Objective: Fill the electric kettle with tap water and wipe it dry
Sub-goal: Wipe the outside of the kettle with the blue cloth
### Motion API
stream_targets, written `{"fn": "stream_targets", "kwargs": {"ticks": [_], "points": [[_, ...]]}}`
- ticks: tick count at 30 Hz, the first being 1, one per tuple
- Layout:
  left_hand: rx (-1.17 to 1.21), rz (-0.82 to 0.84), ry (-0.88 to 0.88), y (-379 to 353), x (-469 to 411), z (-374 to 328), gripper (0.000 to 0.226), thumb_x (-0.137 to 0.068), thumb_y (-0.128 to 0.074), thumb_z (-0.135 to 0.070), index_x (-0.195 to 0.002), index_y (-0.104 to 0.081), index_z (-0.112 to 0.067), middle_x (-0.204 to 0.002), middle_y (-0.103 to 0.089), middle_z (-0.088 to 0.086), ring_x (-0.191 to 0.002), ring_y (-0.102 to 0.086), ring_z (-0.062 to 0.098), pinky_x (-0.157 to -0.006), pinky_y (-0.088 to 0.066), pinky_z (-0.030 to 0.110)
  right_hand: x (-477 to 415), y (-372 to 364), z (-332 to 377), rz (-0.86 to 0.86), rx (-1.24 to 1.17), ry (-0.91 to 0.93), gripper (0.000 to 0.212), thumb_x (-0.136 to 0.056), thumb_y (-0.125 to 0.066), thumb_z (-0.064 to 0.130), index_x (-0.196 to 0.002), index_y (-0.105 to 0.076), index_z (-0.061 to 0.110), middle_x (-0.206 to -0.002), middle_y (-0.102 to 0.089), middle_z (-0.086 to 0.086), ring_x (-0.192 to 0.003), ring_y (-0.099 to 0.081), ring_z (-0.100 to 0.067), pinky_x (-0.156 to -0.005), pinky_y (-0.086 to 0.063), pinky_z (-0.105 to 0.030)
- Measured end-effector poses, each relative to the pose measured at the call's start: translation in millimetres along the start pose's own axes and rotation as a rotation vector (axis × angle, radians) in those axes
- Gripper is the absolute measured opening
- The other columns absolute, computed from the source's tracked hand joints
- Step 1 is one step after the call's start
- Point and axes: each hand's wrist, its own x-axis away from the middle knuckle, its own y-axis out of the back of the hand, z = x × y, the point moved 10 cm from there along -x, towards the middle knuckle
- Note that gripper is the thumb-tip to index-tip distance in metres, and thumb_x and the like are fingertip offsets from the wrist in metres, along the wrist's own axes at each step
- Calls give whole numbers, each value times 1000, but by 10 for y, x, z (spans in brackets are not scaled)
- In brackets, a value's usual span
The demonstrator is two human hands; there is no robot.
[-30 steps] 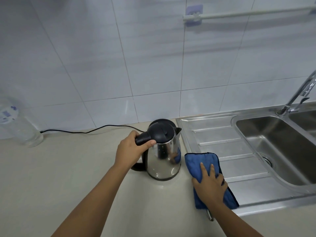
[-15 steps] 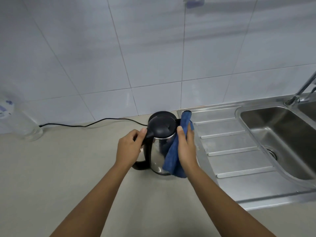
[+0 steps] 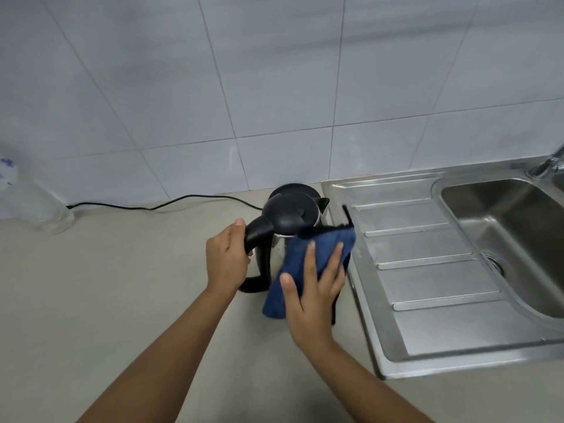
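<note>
Left hand [image 3: 227, 261] reaches in from 7 o'clock, fingers wrapped around the black handle of the electric kettle [image 3: 290, 215]. Right hand [image 3: 311, 288] enters from 5 o'clock, fingers [image 3: 309, 261] spread flat, pressing a blue cloth [image 3: 317, 254] against the kettle's steel side. The kettle stands upright on the desk [image 3: 106, 285], lid closed, just beside the sink drainboard [image 3: 427, 270] at its 3 o'clock.

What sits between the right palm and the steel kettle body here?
In the head view, the folded blue cloth lies between the right hand and the shiny steel kettle with black lid; the palm presses it against the kettle's side.
</note>
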Motion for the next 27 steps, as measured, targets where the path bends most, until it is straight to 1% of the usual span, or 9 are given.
{"fn": "stream_targets", "kwargs": {"ticks": [4, 7, 9, 12, 17, 20, 22, 24, 27], "points": [[1, 37, 9, -30, 9, -26, 37, -91, -39, -21, -64, -44, 2, -63, -53, 29, -50, -48, 21, -48, -42, 28, -356, 33, 361, -193, 416, 393, 47, -103, -32, 54, -148, -22, 47, -160, -3, -13, -135, -23, -50, -108, -32, -61], [-31, 51, 1, -69, 15, -48, 35, -88, -37, -25, -65, -40, 2, -63, -50, 30, -55, -48, 36, -47, -41, 28, -40, -111, 115, -239, 609, 523, 46, -104, -41, 35, -148, -30, 42, -157, -8, -14, -127, -32, -51, -101, -42, -64], [-40, 55, -7, -68, 20, -56, 36, -86, -35, -27, -67, -41, 3, -62, -51, 29, -59, -51, 41, -52, -44, 36, 310, -257, -201, -177, 747, 565, 61, -92, -58, 15, -145, -44, 41, -158, -13, -10, -124, -37, -47, -100, -42, -62], [-72, 67, -55, -74, 15, -112, 36, -85, -33, -30, -66, -39, 1, -60, -50, 26, -59, -51, 42, -60, -42, 51, 491, -318, -286, -118, 822, 548, 71, -79, -71, 15, -142, -51, 39, -158, -15, -8, -124, -40, -43, -104, -37, -60], [-102, 63, -84, -69, -3, -147, 35, -83, -32, -34, -61, -35, -8, -59, -49, 23, -60, -50, 40, -60, -41, 51, -201, 77, 281, -176, 476, 345, 57, -96, -41, 55, -148, -20, 47, -161, -7, -14, -135, -26, -44, -108, -34, -60], [-80, 50, -53, -43, -7, -122, 38, -83, -34, -36, -61, -36, -6, -60, -49, 26, -61, -49, 43, -60, -43, 55, -653, 237, 260, -86, 133, 156, 60, -96, -31, 63, -151, -8, 57, -168, -3, 1, -145, -18, -19, -116, -17, -24], [-68, 52, -41, -42, 0, -116, 41, -82, -34, -37, -63, -37, -2, -60, -48, 28, -61, -48, 43, -60, -43, 57, -838, 260, 50, -61, -100, 41, 58, -97, -31, 61, -152, -18, 50, -165, -21, 10, -142, -23, 0, -113, -12, -10], [-63, 49, -33, -47, 12, -123, 42, -82, -35, -38, -63, -36, -1, -60, -46, 29, -61, -47, 43, -58, -41, 57, -821, 229, -403, -32, -345, -208, 66, -95, -32, 70, -152, -32, 37, -155, -40, 12, -143, -35, -5, -115, -25, -22], [-96, 26, -37, -44, 30, -152, 37, -85, -35, -33, -59, -32, -7, -58, -44, 26, -59, -46, 42, -55, -40, 55, -394, 57, -1020, 75, -390, -610, 93, -87, -29, 81, -152, -35, 15, -156, -40, -9, -145, -36, -25, -119, -28, -38]]}}
